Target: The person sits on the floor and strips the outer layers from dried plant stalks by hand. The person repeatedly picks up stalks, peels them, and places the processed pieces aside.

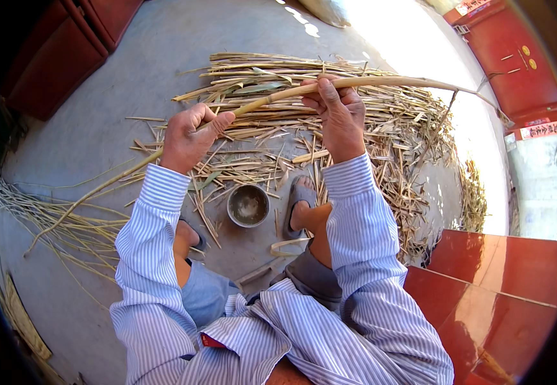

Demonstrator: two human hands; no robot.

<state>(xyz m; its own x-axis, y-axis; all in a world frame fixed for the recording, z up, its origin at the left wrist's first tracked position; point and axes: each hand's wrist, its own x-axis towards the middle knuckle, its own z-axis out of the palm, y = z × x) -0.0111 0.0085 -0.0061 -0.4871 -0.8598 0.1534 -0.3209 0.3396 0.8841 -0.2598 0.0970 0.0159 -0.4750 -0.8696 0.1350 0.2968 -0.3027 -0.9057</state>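
A long, tan, cane-like plant stalk is held up in front of me, running from low on the left to a dry, thin tip with a side shoot at the right. My left hand is closed round its middle, thumb along the stalk. Farther right, my right hand grips it between thumb and fingers. Beneath both hands lies a heap of cut stalks, with dry leaves and split pieces scattered toward me. The stalk's thinner left end reaches over a spread of slender stems.
A metal bowl stands on the grey floor between my sandalled feet. Shiny red panels are close at my right. Dark red furniture stands far left, and a red door far right.
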